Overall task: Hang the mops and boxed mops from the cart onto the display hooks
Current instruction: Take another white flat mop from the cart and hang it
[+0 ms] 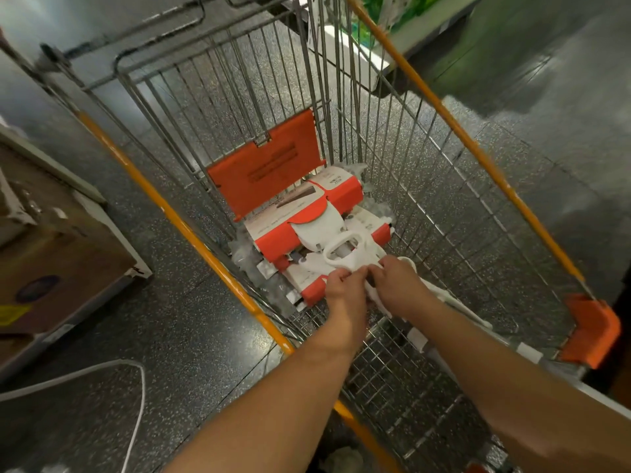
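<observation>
Biggest thing in view was the speckled dark floor (191,336) under everything. On it stood the wire shopping cart (170,215) with its orange rails, and both arms reached down into the basket.

Off to the outside of the left hand, well apart from the cart, sat a brown cardboard box (51,261) on a low platform. Way out beyond the right hand there was a shelf with green packs (403,15), too blurry to read.

Inside the cart, just past the fingertips, lay a stack of red-and-white boxed mops (307,213). Behind them the orange seat flap (266,172) leaned against the far end.

The loose white mop (341,264) lay on top of those boxes. Its looped plastic end was right in front of the knuckles, and a white shaft ran back under the right forearm.

Left hand (341,288) and right hand (399,285) were side by side, almost touching. Both had fingers curled around the white plastic of that mop.

So I'd say this was the pick-up step, and nothing from this load looked hung yet. No display hooks were in view.

The next move probably needs a clean lift so the loop doesn't snag on the boxes or the wire sides. After that, turn to find the hooks.

There was also a white cable (136,404) on the floor by the left elbow, which could be a trip risk.
</observation>
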Tool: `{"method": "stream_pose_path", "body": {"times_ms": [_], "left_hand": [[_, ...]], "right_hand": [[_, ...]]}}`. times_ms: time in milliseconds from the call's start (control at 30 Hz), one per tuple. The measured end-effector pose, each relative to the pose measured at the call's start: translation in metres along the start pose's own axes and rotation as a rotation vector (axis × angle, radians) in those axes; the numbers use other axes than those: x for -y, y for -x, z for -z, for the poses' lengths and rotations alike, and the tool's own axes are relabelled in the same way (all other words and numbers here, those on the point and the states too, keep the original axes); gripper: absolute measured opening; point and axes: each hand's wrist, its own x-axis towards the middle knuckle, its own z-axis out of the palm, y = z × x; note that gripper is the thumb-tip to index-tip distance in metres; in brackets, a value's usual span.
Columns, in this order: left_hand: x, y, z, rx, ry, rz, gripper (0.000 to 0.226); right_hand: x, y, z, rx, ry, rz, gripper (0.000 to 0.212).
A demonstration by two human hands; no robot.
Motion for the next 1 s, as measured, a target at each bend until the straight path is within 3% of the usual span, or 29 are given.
{"method": "stream_pose_path", "body": {"times_ms": [133, 433, 567, 733, 1000], "left_hand": [[0.000, 0.006, 0.001, -0.005, 0.006, -0.040, 0.024], [-0.014, 0.062, -0.004, 0.068, -0.073, -0.213, 0.033], [-0.020, 0.101, -0.001, 0.110, -0.099, -0.303, 0.030], [-0.023, 0.153, 0.002, 0.160, -0.120, -0.415, 0.016], [-0.047, 0.223, -0.007, 0.301, -0.178, -0.528, 0.032]], "right_hand": [[0.002, 0.012, 0.002, -0.053, -0.135, -0.019, 0.022], [0.016, 0.075, 0.027, -0.273, -0.401, 0.031, 0.028], [0.020, 0.112, 0.038, -0.340, -0.464, 0.033, 0.036], [0.026, 0.161, 0.052, -0.434, -0.478, 0.064, 0.030], [0.038, 0.221, 0.086, -0.616, -0.571, 0.093, 0.029]]}}
